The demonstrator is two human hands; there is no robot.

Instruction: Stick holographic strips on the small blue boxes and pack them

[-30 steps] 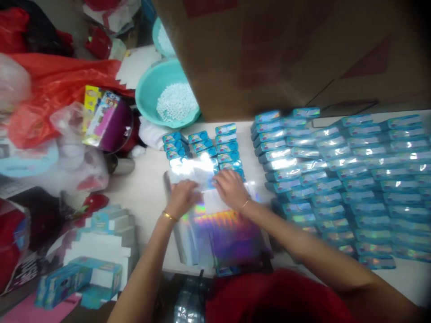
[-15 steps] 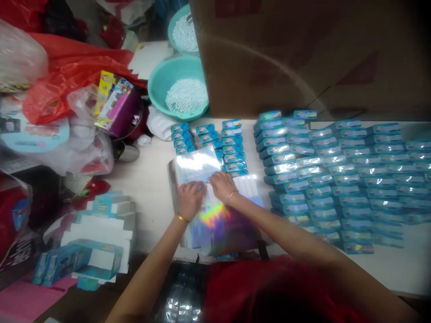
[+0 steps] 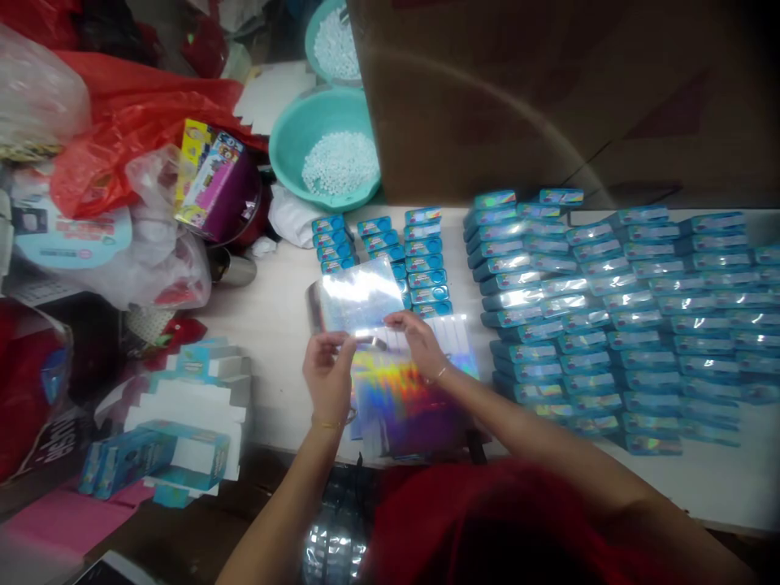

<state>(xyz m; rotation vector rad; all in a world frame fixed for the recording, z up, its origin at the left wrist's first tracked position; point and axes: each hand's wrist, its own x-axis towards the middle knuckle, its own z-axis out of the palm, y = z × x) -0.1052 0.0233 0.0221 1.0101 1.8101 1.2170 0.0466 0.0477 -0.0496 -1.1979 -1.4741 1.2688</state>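
Holographic sheets (image 3: 414, 418) lie on the table in front of me, their surface throwing rainbow colours. A silvery flap of shiny sheet (image 3: 359, 284) is at their far side. My left hand (image 3: 327, 374) is closed above the left part of the sheets, thumb and fingers pinching a narrow shiny strip of film (image 3: 376, 343). Just to its right, my right hand (image 3: 422, 345) has its thumb and fingertips together at the flap's near edge; what is between them is too small to make out. Small blue boxes (image 3: 426, 262) stand in short columns beyond the sheets.
Many blue boxes with shiny strips (image 3: 615, 325) fill the table's right side. A large cardboard carton (image 3: 487, 106) stands behind. Turquoise basins (image 3: 283, 154) of white beads are at the back left. Open blue-white cartons (image 3: 188, 406) and plastic bags (image 3: 164, 260) crowd the left.
My hands have lifted from lying on the sheets and moved apart slightly. A narrow shiny strip now shows at my left fingertips. The view has shifted a little.
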